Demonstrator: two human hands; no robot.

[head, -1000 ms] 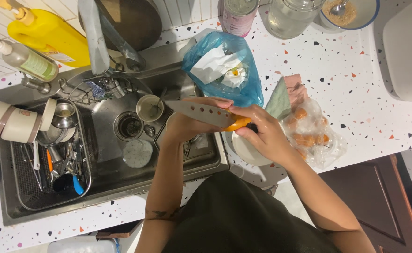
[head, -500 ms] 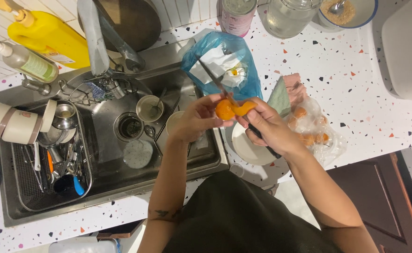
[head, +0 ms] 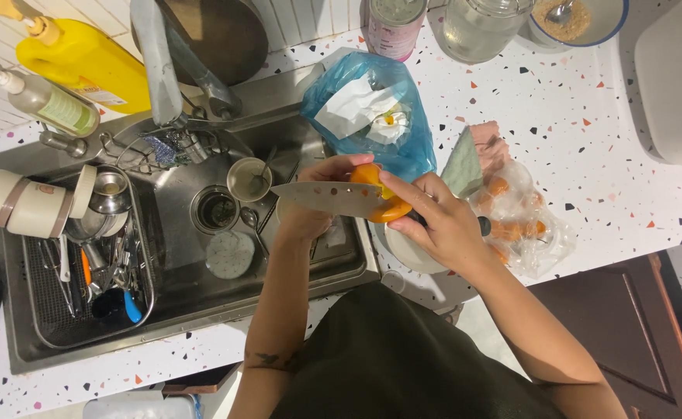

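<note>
Your left hand (head: 314, 206) grips the orange fruit (head: 380, 198) over the sink (head: 178, 310), your right hand (head: 434, 225) closed on the knife (head: 329, 198), seemingly cutting it.

1. We are in a home kitchen: a stainless steel sink (head: 193, 233) is set into a white speckled bench (head: 589, 101).
2. We see a tap (head: 162, 62) over the basin, with a yellow soap bottle (head: 85, 58) beside it.
3. We note a drying rack (head: 85, 295) in the sink holding cups and cutlery.
4. We spot jars (head: 481, 27) and a bowl (head: 578, 19) along the white panelled wall.
</note>
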